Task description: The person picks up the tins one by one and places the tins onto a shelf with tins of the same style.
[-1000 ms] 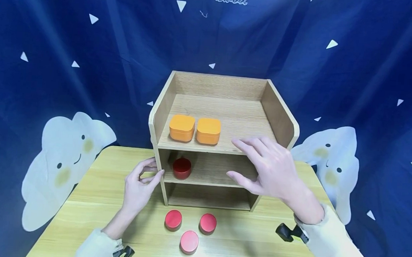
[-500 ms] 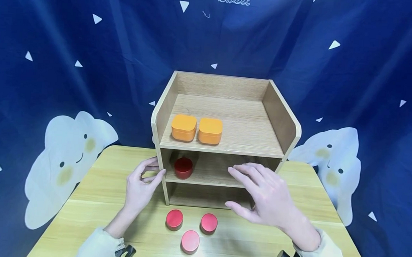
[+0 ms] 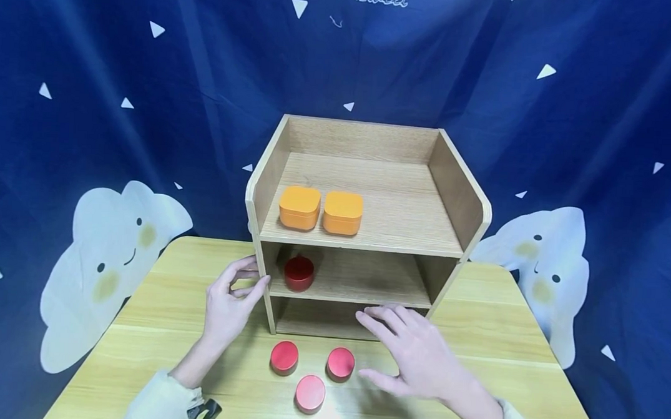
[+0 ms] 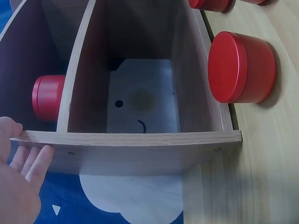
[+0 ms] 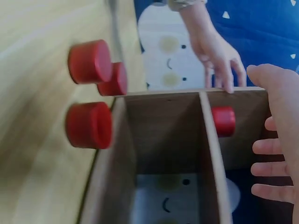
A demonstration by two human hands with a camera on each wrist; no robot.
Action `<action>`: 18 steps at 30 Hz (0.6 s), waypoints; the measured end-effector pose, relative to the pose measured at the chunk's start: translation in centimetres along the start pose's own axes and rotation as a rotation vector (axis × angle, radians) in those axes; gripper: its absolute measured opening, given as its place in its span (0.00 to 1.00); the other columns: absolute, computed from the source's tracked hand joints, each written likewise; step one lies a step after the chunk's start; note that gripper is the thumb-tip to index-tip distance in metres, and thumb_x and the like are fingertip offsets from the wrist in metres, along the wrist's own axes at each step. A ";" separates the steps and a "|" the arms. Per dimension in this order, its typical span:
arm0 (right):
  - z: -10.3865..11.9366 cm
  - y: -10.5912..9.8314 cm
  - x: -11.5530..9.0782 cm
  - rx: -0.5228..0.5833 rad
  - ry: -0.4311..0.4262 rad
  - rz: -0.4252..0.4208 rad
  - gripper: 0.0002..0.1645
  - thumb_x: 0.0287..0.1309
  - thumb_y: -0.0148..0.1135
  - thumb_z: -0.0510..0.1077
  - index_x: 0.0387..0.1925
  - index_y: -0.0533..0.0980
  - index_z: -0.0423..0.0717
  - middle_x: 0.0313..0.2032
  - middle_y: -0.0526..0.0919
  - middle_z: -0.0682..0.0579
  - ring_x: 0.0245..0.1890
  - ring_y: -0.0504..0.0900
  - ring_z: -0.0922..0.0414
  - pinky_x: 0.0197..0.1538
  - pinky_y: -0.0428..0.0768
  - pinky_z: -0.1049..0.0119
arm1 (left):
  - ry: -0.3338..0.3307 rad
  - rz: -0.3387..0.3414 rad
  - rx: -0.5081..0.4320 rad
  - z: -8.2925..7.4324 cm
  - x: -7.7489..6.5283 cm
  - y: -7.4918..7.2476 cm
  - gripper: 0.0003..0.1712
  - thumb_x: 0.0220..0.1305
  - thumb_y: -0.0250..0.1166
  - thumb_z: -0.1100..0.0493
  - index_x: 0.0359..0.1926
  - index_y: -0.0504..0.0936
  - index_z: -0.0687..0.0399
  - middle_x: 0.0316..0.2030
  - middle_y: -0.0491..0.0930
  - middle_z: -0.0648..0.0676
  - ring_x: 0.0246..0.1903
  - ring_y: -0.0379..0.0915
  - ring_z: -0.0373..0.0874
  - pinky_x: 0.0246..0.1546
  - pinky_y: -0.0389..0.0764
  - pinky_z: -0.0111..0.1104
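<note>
A small wooden shelf stands on the table. My left hand grips the front edge of its left side panel, the thumb at the edge and the fingers on the outer face. On the middle shelf, near that panel, sits a round red tin. Several more red tins are around: three stand on the table in front, one at left, one at right, one nearest. My right hand hovers just right of the right tin, thumb and fingers spread, holding nothing.
Two orange square tins stand side by side on the top shelf, toward its left front. The wooden table reaches out on both sides of the shelf. A blue curtain with clouds and white triangles hangs behind.
My right hand has come down from in front of the top shelf to near table height, beside the right red tin. The left hand keeps its place on the side panel.
</note>
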State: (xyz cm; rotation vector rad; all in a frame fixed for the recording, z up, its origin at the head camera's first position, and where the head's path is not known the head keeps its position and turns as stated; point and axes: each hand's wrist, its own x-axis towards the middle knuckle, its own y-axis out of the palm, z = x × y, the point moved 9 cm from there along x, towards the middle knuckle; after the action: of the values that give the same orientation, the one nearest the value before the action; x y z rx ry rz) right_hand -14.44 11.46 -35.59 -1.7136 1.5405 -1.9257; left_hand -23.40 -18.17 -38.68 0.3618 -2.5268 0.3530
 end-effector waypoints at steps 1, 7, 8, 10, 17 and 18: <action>0.1 0.4 -0.3 0.008 0.001 0.011 0.43 0.69 0.52 0.75 0.66 0.78 0.47 0.54 0.85 0.52 0.49 0.84 0.55 0.49 0.88 0.60 | -0.002 -0.001 0.000 0.0 0.0 0.0 0.24 0.57 0.75 0.75 0.55 0.83 0.67 0.44 0.88 0.68 0.40 0.82 0.22 0.36 0.90 0.21; 0.6 2.1 -1.6 0.034 0.016 0.038 0.44 0.63 0.60 0.74 0.66 0.78 0.47 0.54 0.85 0.53 0.51 0.84 0.56 0.50 0.88 0.62 | -0.010 -0.004 -0.006 0.0 -0.1 0.0 0.24 0.57 0.75 0.76 0.55 0.83 0.68 0.44 0.88 0.67 0.41 0.82 0.22 0.36 0.91 0.21; 0.6 2.3 -1.8 0.036 0.017 0.041 0.44 0.62 0.62 0.74 0.66 0.78 0.47 0.54 0.85 0.54 0.50 0.84 0.56 0.50 0.88 0.62 | -0.012 -0.005 -0.008 0.0 -0.1 0.0 0.24 0.57 0.75 0.76 0.55 0.83 0.68 0.44 0.88 0.67 0.41 0.82 0.23 0.36 0.91 0.21; 0.7 2.9 -2.1 0.044 0.020 0.049 0.44 0.59 0.64 0.73 0.66 0.78 0.48 0.54 0.85 0.54 0.50 0.84 0.57 0.50 0.88 0.63 | -0.015 -0.009 -0.011 -0.1 -0.1 0.0 0.24 0.57 0.75 0.76 0.55 0.83 0.68 0.44 0.88 0.66 0.41 0.82 0.23 0.36 0.91 0.21; 1.0 6.0 -3.9 0.040 0.074 0.194 0.50 0.48 0.74 0.73 0.67 0.77 0.50 0.55 0.84 0.56 0.53 0.82 0.60 0.52 0.88 0.65 | -0.017 -0.017 -0.007 0.0 -0.1 -0.1 0.23 0.57 0.75 0.76 0.55 0.84 0.66 0.44 0.87 0.62 0.40 0.83 0.24 0.35 0.91 0.22; 1.2 6.4 -4.1 0.036 0.080 0.218 0.51 0.48 0.74 0.74 0.67 0.76 0.50 0.55 0.84 0.56 0.53 0.82 0.60 0.52 0.88 0.65 | -0.016 -0.016 -0.008 0.0 -0.1 0.0 0.23 0.57 0.75 0.76 0.55 0.84 0.66 0.44 0.87 0.62 0.40 0.83 0.25 0.35 0.91 0.23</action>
State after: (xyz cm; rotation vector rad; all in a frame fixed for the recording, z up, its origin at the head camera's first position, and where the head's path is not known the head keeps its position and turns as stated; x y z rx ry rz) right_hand -15.29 10.55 -43.21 -1.4048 1.6323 -1.9190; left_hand -23.32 -18.20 -38.75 0.3828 -2.5393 0.3344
